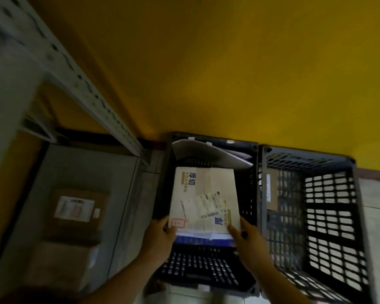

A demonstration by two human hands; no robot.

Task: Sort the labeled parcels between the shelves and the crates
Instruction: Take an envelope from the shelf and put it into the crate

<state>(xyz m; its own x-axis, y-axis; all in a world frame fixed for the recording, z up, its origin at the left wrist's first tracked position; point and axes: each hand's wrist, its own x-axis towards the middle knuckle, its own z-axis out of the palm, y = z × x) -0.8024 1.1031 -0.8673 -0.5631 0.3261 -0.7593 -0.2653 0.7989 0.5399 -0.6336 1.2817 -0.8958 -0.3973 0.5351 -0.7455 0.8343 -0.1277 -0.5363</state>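
Note:
A white labeled box (204, 194) with blue characters and a shipping label is held over the black crate (206, 268) in the middle. My left hand (162, 235) grips its near left corner and my right hand (248, 238) grips its near right corner. Under the box's near edge lies a blue and white parcel (204, 239). A white flat mailer (208, 154) leans at the crate's far end. The grey crate (329, 216) to the right holds a brown parcel (272, 189) against its left wall.
A grey metal shelf (92, 172) stands on the left, with a slotted upright (85, 88). A brown box with a white label (75, 209) and another brown box (61, 262) sit on its lowest level. A yellow wall (228, 62) is behind the crates.

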